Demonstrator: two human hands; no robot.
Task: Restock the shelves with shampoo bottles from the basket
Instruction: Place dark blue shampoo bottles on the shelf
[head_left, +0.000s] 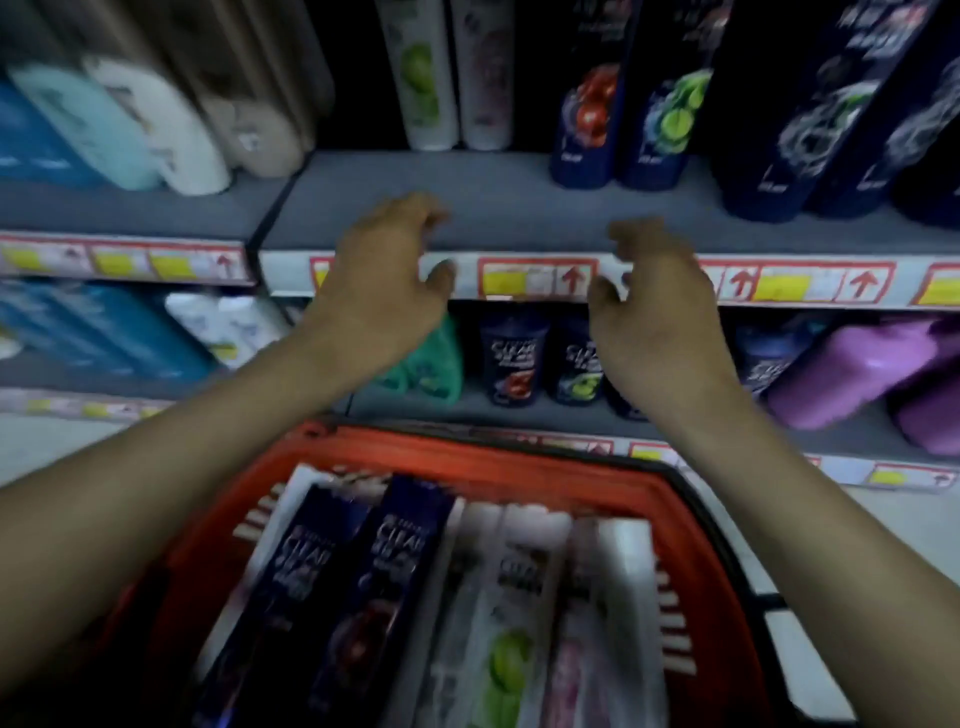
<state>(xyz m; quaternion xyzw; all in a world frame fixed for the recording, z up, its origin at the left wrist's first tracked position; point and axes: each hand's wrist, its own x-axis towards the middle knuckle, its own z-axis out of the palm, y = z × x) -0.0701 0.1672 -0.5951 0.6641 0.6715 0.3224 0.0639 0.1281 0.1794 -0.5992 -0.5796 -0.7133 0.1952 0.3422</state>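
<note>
A red basket sits low in front of me, packed with several shampoo bottles lying side by side: dark navy ones on the left, white ones on the right. My left hand and my right hand hover above the basket at the front edge of the grey shelf. Both hands hold nothing, fingers curled and apart. White bottles and dark navy bottles stand at the back of that shelf.
Light blue and white bottles fill the shelf section at the left. The lower shelf holds small navy bottles, a green bottle and purple bottles. Price labels with red arrows line the shelf edges.
</note>
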